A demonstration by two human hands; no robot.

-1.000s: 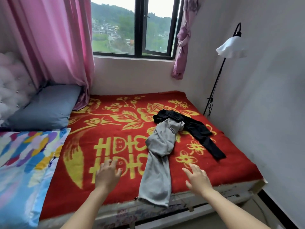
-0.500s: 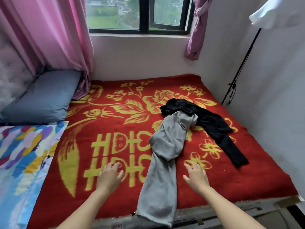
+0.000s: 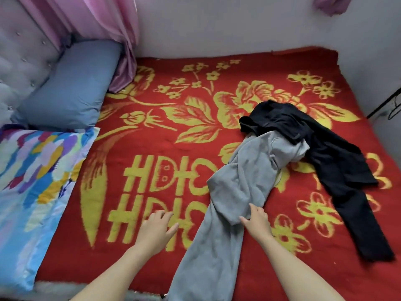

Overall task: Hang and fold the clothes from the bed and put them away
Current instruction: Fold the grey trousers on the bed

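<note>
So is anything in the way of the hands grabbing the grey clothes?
Nothing blocks them. The right hand is at the edge of the grey clothes, the left hand just beside, over the blanket. Only the black clothes overlap their far end.

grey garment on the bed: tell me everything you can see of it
The grey garment is plain light grey, soft knit-looking cloth. It is unfolded and rumpled, and its type is unclear. It lies as a long strip on the red and yellow blanket. Its bunched far end meets the black garment, which seems to lie over it. Its near end reaches the bed's near edge. The right hand touches a fold at mid-length, and the left hand is apart from it.
</note>
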